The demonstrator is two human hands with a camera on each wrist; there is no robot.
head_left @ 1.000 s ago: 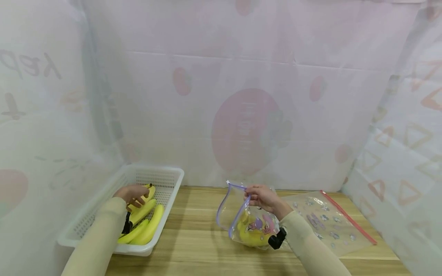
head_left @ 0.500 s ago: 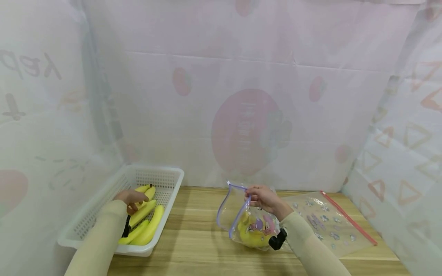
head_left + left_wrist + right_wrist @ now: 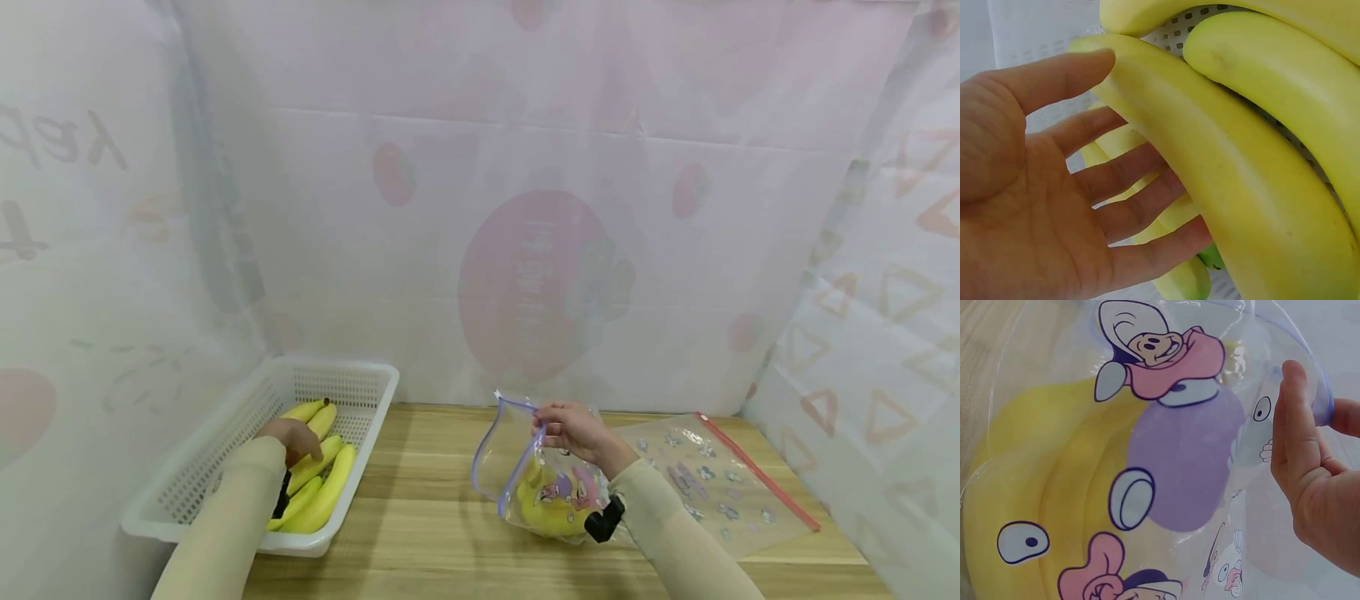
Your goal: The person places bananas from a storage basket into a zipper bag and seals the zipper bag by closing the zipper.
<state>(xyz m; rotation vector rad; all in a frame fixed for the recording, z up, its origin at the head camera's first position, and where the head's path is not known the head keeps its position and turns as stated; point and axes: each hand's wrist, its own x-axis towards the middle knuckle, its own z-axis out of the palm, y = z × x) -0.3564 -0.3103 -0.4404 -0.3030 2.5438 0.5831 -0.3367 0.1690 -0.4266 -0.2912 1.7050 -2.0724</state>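
the left hand (image 3: pixel 296 437), its grip spread with fingers against a banana (image 3: pixel 1222 181) in the white basket (image 3: pixel 225 454) on the desk (image 3: pixel 427 533), seems mid-pickup and would next need to close, while the right hand (image 3: pixel 573 432) pinches the rim of the zip bag (image 3: pixel 525 483), holding it open.

Left hand (image 3: pixel 1041 206) lies open, fingers (image 3: pixel 1141 212) under a banana (image 3: pixel 1222 181), thumb against its end; more bananas (image 3: pixel 1291 81) crowd the white basket (image 3: pixel 1035 28).

1. Your head camera looks forward and down across the counter (image 3: pixel 420 533), seeing everything from a distance.
2. Your left wrist camera sits tight against the bananas (image 3: pixel 1241 187) in the basket (image 3: pixel 225 467).
3. Your right wrist camera sits tight against the zip bag (image 3: pixel 1166 456).
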